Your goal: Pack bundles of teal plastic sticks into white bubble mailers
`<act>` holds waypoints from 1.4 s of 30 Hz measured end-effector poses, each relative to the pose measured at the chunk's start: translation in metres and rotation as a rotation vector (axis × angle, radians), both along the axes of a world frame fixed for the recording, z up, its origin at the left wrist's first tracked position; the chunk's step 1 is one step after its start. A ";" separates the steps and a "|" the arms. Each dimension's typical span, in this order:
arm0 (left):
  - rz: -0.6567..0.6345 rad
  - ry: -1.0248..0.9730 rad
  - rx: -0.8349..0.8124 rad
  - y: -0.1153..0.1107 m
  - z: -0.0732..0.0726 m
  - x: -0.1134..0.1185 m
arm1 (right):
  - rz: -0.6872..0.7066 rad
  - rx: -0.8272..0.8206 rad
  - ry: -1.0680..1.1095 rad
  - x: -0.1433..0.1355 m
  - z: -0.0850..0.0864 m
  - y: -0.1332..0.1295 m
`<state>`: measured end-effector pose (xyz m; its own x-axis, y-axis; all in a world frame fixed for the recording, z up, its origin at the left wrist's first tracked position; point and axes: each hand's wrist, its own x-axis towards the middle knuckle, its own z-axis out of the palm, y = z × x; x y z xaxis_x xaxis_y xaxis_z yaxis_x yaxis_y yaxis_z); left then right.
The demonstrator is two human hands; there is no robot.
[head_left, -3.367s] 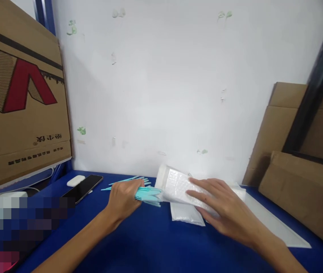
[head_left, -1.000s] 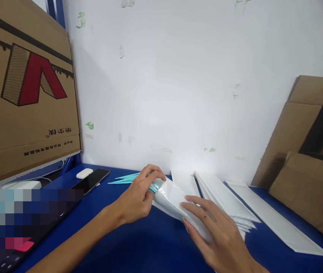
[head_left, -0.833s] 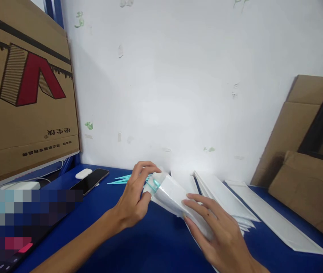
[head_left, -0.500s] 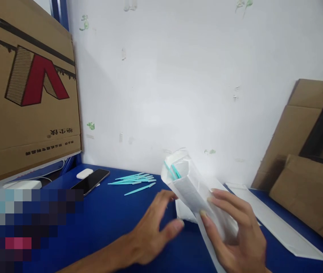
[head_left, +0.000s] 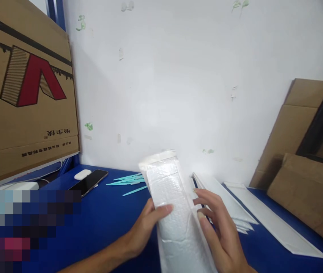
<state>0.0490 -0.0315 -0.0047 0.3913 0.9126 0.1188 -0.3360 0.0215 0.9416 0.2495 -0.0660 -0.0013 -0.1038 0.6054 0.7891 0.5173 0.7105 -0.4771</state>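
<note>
Item 1. Envelope, long, white, padded, glossy bubble-lined plastic film (head_left: 172, 197); one, raised in front of the body above the blue flat-topped counter (head_left: 101, 216), its upper end leaning left, its lower end cut off by the picture's edge.
Handling (judged by eye): light, soft, easily creased; film slick under a dry thumb; not fragile in itself. Contents, if any, hidden.
Best hold: the long side edges about mid-length, thumb flat on the face, fingers behind; a hard squeeze would likely buckle the padding.

Item 2. Left hand, bare (head_left: 142, 231). Thumb laid on the front face near the left edge, pinching the envelope against fingers mostly hidden behind it; thumb and fingers parted only by the padding.

Item 3. Right hand, bare (head_left: 221, 223). Beside the right edge; fingers half curled and loosely spread, thumb set apart from them. Not seen to pinch anything; whether the tips touch the edge cannot be told.

Item 4. Sticks, slender, pointed, turquoise (head_left: 127, 179); a loose group on the counter, left of the envelope.

Item 5. Envelopes, flat, white, overlapping in a fanned pile (head_left: 224, 201); behind and right of the right hand.

Item 6. Envelope, single, flat, narrow, white (head_left: 275, 220); right of the pile.
</note>
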 end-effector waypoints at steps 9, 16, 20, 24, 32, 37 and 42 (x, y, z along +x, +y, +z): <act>-0.378 0.255 -0.021 0.018 0.018 -0.020 | 0.165 -0.615 0.532 0.007 -0.010 0.027; -0.482 0.326 0.064 0.016 0.014 -0.019 | 0.190 -0.715 0.569 -0.001 0.002 0.024; -0.064 0.265 0.046 0.022 0.009 -0.013 | 0.227 -0.723 0.525 -0.005 0.004 0.022; 0.094 0.261 0.118 0.031 0.009 -0.009 | 0.261 -0.727 0.500 -0.009 0.004 0.020; -0.010 0.268 0.185 0.033 0.001 -0.008 | 0.229 -0.718 0.563 -0.003 -0.005 0.028; 0.027 0.233 0.077 0.032 0.003 -0.007 | 0.296 -0.721 0.481 0.004 -0.006 0.029; 0.008 0.192 -0.021 0.035 0.001 -0.007 | 0.478 -0.715 0.525 0.010 -0.008 0.025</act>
